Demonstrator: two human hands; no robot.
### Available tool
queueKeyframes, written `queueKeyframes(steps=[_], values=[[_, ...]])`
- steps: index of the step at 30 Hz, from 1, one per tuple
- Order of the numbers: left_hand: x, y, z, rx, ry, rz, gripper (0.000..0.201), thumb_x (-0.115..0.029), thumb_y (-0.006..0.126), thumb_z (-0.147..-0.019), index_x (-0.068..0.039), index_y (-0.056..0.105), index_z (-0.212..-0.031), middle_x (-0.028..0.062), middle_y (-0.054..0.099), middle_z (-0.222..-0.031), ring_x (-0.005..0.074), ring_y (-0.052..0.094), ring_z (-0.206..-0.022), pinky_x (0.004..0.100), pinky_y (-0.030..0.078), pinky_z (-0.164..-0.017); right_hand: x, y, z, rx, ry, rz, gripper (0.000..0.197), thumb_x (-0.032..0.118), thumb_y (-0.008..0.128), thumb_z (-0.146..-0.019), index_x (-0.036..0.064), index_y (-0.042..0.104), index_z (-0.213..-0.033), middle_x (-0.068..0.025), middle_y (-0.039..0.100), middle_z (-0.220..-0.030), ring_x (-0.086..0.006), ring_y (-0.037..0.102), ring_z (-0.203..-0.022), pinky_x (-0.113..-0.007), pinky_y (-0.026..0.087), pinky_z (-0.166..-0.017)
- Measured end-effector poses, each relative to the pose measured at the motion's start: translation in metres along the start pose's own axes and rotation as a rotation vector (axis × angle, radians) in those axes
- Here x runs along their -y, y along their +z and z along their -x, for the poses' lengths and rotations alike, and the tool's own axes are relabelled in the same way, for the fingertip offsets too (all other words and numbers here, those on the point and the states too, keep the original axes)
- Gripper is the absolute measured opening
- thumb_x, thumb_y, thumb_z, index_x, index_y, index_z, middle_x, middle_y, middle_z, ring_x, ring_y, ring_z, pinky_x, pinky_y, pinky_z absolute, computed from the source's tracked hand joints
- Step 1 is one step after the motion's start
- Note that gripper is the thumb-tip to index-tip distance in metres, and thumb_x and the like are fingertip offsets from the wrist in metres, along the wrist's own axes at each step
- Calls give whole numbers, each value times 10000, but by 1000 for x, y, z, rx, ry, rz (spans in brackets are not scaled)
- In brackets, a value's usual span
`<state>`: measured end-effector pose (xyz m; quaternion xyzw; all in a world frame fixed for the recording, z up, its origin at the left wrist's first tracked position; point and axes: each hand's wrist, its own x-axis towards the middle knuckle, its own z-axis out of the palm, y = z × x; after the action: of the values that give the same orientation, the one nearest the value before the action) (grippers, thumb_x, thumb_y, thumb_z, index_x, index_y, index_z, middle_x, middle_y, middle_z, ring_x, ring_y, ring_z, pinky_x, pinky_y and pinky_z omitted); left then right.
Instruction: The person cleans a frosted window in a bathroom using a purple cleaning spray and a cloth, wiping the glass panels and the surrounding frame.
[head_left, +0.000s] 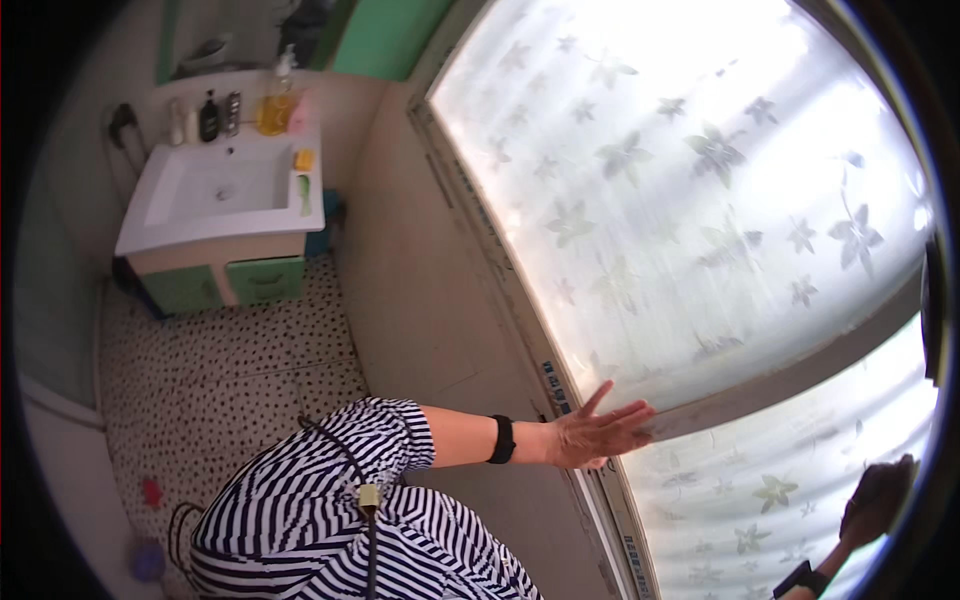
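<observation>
- Head view, right: flower-patterned window point(690, 235); the left hand point(600, 435), fingers spread and holding nothing visible, lies at the left end of its crossbar point(775, 372).
- Near right: the right hand point(872, 505), in shadow; its grip cannot be told.
- Far left: white sink point(200, 238), bearing a black bottle point(209, 118) and, farther right, a clear pump bottle point(273, 116) containing yellow liquid.
- Left window edge: dark printed strips point(553, 383).

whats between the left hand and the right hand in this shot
In the head view, the lower flower-patterned pane fills the stretch between the spread left hand and the dark, shadowed right hand; no loose object shows there.
</observation>
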<state>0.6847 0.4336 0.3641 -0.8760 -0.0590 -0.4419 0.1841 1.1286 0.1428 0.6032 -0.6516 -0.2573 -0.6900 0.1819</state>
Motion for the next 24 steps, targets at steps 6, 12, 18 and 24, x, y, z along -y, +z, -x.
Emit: queueKeyframes(steps=[6, 12, 18, 24], values=[[11, 59, -44, -72, 46, -98, 790, -214, 613, -682, -126, 219, -1361, 256, 150, -1412, 373, 152, -1331, 663, -14, -984, 51, 47, 149, -126, 380, -434, 610, 298, 602, -777, 35, 404, -1290, -160, 381, -1336, -349, 300, -1252, -429, 171, -1055], [1, 55, -60, -45, 75, -146, 757, -164, 589, -669, -97, 250, -1342, 271, 126, -1414, 416, 95, -1337, 674, -33, -978, 114, -19, 41, 121, -103, -383, 415, 325, 531, -807, 212, 538, -1206, -117, 488, -1249, -347, 421, -1157, -568, 218, -980], [-14, 79, -68, -27, 66, -128, 828, -165, 552, -673, -119, 156, -1398, 277, 88, -1427, 426, 87, -1337, 675, -55, -977, 120, -19, -132, -163, -406, -279, 337, 342, 496, -791, 197, 597, -1078, -29, 545, -1172, -232, 462, -1128, -535, 240, -986], [-22, 87, -72, -16, 59, -214, 812, -152, 535, -643, -59, 185, -1371, 308, 119, -1399, 462, 98, -1316, 686, -26, -980, 82, 19, -148, -414, -431, -303, 343, 392, 496, -768, 207, 619, -1029, -29, 581, -1093, -204, 515, -1041, -556, 268, -956]])
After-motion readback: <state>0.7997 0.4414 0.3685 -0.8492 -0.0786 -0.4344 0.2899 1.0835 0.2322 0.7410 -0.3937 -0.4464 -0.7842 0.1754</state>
